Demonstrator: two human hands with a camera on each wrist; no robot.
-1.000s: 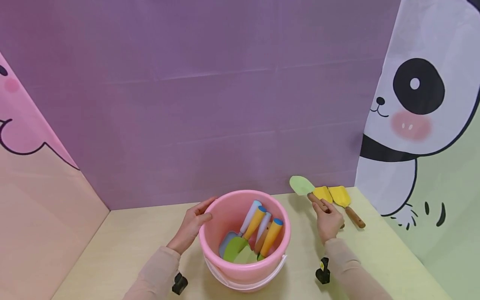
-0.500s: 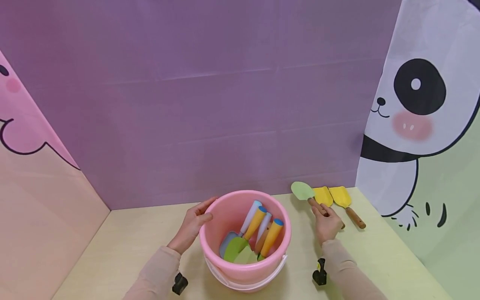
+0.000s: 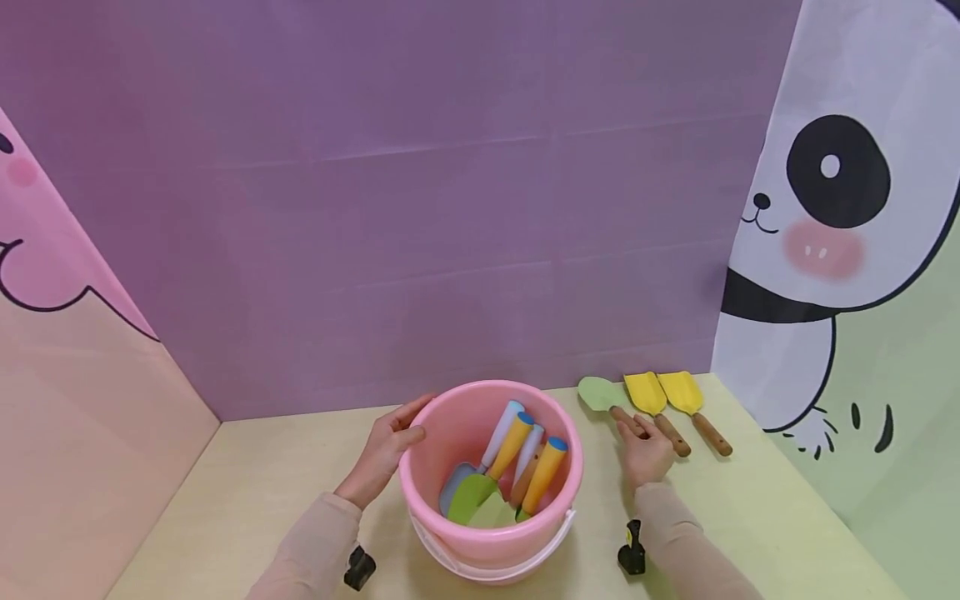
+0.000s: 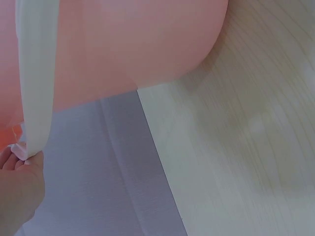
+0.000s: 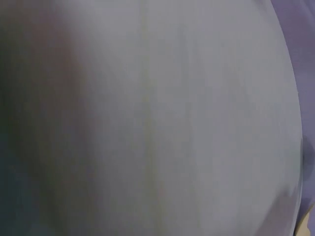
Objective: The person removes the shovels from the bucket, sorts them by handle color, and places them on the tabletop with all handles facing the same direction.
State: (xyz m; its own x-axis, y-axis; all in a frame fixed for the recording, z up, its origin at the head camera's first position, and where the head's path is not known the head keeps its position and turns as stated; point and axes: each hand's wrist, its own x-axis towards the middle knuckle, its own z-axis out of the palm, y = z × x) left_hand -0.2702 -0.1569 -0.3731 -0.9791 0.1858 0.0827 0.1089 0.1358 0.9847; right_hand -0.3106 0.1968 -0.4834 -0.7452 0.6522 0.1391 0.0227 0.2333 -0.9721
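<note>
My left hand (image 3: 384, 454) grips the rim of a pink bucket (image 3: 487, 542) at its left side, thumb toward the inside. In the left wrist view, that hand (image 4: 22, 189) shows at the left edge by the bucket's pale carrying handle (image 4: 38, 78). With my right hand (image 3: 647, 454) I pinch the wooden handle of a light green toy trowel (image 3: 598, 393), low over the table near the back wall. Two yellow toy shovels (image 3: 647, 392) with wooden handles lie just right of it. The right wrist view is blurred; neither hand nor trowel shows clearly there.
Inside the bucket lean several toy garden tools, among them one with a yellow handle (image 3: 512, 448) and a green blade (image 3: 471, 497). The pale wooden table (image 3: 247, 500) meets a purple back wall (image 3: 375, 250). A printed panda (image 3: 825, 233) covers the right wall.
My right hand has moved left and toward me, and the trowel has lowered toward the table, leaving the yellow shovels uncovered. My left hand and the bucket stay put.
</note>
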